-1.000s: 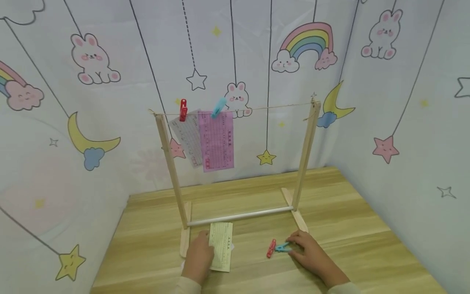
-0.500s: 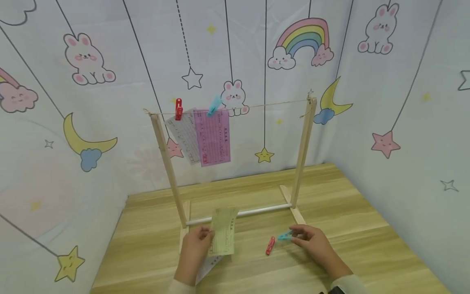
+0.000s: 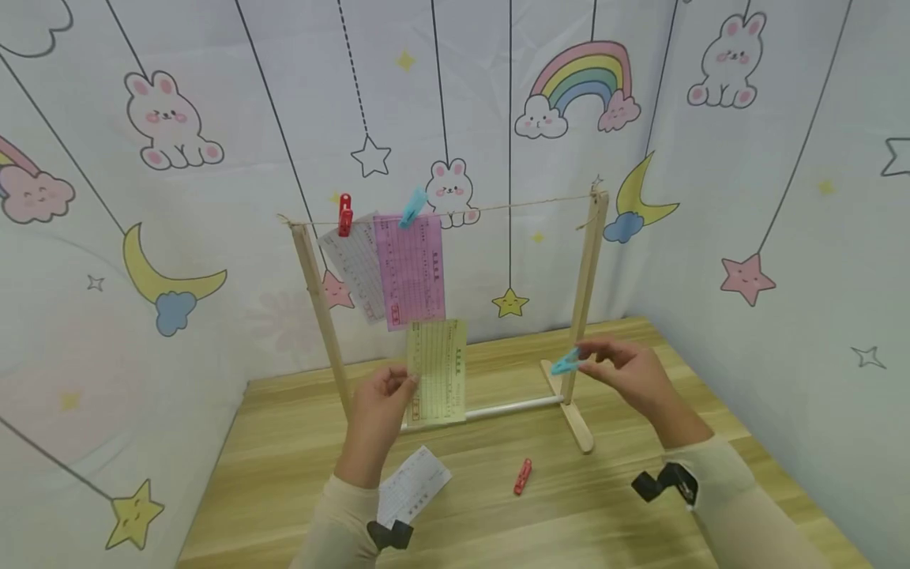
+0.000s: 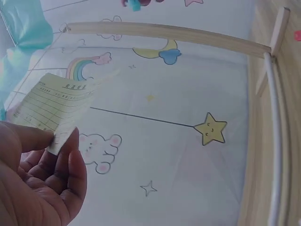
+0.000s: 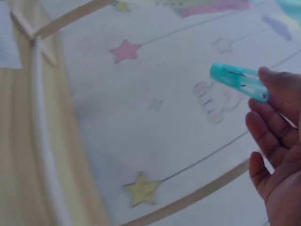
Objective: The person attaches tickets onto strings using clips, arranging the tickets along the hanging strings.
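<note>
My left hand [image 3: 379, 403] pinches the left edge of a yellow printed slip [image 3: 438, 371], held upright in front of the rack's lower bar. In the left wrist view the thumb and fingers grip a corner of that slip [image 4: 54, 106]. Off to the right, my right hand [image 3: 629, 375] holds a light-blue clothespin [image 3: 566, 362] by its handle end, beside the right post. Thumb and forefinger pinch this clothespin [image 5: 240, 82] in the right wrist view. From the string [image 3: 512, 207] hang a white slip [image 3: 355, 269] under a red clothespin [image 3: 344, 215] and a pink slip [image 3: 412, 273] under a blue clothespin [image 3: 412, 208].
A wooden rack with a left post [image 3: 321, 308], a right post [image 3: 586, 292] and a white lower bar [image 3: 512, 408] stands on the wood-grain table [image 3: 483, 506]. Another white slip [image 3: 415, 484] and a loose red clothespin [image 3: 522, 476] lie in front. Patterned cloth walls enclose the table.
My left hand has lifted the yellow slip off the table, uncovering a white slip beneath. My right hand has raised the blue clothespin from beside the red one.
</note>
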{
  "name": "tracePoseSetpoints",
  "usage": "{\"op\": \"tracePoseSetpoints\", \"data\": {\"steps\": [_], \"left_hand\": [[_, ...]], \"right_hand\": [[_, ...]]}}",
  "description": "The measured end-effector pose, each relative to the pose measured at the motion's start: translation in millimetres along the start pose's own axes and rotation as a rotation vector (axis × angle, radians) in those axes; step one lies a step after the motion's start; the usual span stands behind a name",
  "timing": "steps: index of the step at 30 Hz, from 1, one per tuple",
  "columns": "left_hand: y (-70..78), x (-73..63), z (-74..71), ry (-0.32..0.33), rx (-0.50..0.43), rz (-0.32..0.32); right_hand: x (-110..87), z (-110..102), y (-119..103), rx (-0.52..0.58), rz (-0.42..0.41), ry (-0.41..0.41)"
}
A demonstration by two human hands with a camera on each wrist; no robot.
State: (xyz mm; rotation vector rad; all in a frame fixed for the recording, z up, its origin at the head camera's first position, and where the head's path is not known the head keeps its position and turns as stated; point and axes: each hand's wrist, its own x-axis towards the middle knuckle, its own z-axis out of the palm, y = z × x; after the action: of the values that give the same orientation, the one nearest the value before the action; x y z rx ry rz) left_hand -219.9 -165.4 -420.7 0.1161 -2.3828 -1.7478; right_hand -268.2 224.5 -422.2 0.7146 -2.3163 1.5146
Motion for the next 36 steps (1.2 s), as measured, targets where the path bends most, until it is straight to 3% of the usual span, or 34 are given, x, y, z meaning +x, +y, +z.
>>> {"op": "tracePoseSetpoints", "data": {"steps": [4,7,12,19,22,28,36], "left_hand": [[26.6,14.2,4.3,0.026,-0.052,0.092],[41.7,25.4,7.8,0.022,-0.098,0.155],[62.4,39.0,13.8,-0.008,-0.17,0.183],[84.2,48.2,25.3,-0.027,-0.315,0.16],[89.8,52.9,30.0,-0.034,-0.351,0.168],[93.5,60.7,34.0,-0.036,-0.373,0.134],[96.7,69.7,36.8,-0.019,-0.34,0.139]], "right_hand": [[42.6,-19.7,-42.2,-0.028,-0.139,-0.047],[70.4,-29.2,-73.0,-0.102,-0.193,-0.078],[111.0,-37.1,-117.9,-0.197,-0.26,-0.102],[156.1,-33.8,-167.6,-0.334,-0.211,-0.02],[172.1,-27.4,-181.9,-0.308,-0.193,-0.014],[197.9,-10.6,-197.9,-0.219,-0.117,-0.035],[219.3,3.4,-206.8,-0.23,-0.053,-0.059]]}}
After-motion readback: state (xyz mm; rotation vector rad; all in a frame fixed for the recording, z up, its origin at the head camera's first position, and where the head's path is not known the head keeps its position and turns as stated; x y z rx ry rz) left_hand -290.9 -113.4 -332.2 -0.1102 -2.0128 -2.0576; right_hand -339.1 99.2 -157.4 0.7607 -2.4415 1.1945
